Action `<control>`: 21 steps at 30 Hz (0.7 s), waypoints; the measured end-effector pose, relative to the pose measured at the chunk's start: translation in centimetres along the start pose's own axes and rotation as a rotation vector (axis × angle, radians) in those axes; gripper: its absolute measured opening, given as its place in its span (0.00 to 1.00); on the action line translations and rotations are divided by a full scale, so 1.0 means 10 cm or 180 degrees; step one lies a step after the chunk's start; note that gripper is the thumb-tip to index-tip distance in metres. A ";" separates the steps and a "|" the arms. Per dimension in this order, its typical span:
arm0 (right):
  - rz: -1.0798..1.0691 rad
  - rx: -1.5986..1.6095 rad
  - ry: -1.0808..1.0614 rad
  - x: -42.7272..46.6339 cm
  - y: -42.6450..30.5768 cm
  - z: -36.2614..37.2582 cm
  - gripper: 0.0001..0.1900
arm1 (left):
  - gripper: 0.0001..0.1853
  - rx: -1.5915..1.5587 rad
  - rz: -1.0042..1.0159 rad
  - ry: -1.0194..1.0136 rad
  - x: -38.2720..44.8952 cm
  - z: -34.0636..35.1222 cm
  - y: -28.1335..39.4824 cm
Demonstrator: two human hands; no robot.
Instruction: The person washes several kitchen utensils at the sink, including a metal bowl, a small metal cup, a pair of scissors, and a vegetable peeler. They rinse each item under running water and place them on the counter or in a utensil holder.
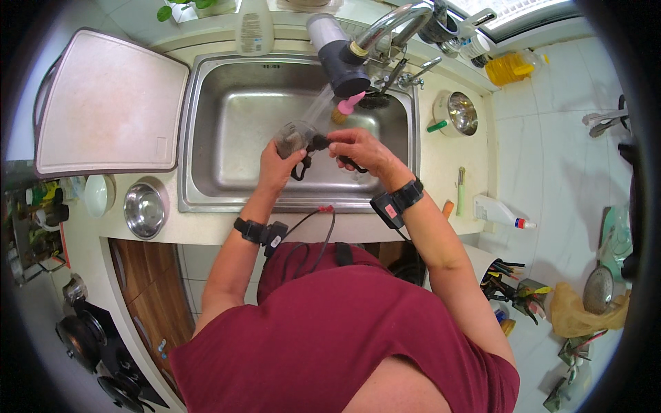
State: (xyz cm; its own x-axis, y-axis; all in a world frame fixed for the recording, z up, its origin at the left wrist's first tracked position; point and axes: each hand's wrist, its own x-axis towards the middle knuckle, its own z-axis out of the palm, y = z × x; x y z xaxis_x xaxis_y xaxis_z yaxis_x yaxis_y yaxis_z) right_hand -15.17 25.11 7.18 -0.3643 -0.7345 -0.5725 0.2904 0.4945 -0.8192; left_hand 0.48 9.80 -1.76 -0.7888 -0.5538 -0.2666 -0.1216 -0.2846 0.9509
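Over the stainless steel sink [242, 188], my left hand [279, 165] holds a clear round container [295, 138] with a black handle [301, 169]; what lies inside it cannot be made out. Beside it, my right hand [361, 149] grips a small black part [355, 164], with its fingertips close to the container's dark fitting. Water [321, 106] streams from the dark head of the faucet [347, 72] down past the container's rim. A pink-handled brush [349, 105] with tan bristles is behind the hands, near a dark scrubber [374, 100].
Left of the sink lies a large cutting board [111, 103], with a metal bowl [144, 210] below it. To the right are a metal pot [461, 113], a green-handled peeler or knife [461, 193] and a white spray bottle [498, 211]. A pale bottle [254, 28] stands behind the sink.
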 end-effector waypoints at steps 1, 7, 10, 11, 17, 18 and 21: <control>-0.0008 0.0008 0.0076 0.00 0.01 0.01 0.20 | 0.22 0.0027 0.0104 0.0147 -0.01 -0.01 0.02; -0.0036 -0.0251 0.0247 0.05 0.02 0.12 0.20 | 0.22 0.1284 0.1003 0.0328 -0.09 0.12 0.18; -0.0203 -0.0598 0.0304 0.07 0.05 0.19 0.16 | 0.18 0.1395 0.1276 0.0458 -0.06 0.27 0.24; -0.0355 -0.0758 0.0281 0.07 0.06 0.21 0.16 | 0.17 0.1473 0.1421 0.0490 -0.04 0.31 0.26; -0.0897 -0.1150 0.0438 0.08 0.17 0.24 0.15 | 0.13 0.1096 0.0741 0.0563 0.11 0.37 0.25; -0.0904 -0.1185 0.0480 0.07 0.18 0.24 0.16 | 0.13 0.1050 0.0719 0.0607 0.13 0.37 0.24; -0.0859 -0.1069 0.0559 0.03 0.20 0.23 0.17 | 0.12 0.1204 0.0788 0.0749 0.18 0.37 0.19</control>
State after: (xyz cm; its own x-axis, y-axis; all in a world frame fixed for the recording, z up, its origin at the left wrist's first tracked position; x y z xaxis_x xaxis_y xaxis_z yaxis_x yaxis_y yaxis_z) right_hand -12.66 24.73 5.45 -0.5402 -0.7821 -0.3107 -0.1275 0.4410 -0.8884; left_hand -3.34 11.16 0.15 -0.6698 -0.7424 -0.0129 -0.1921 0.1566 0.9688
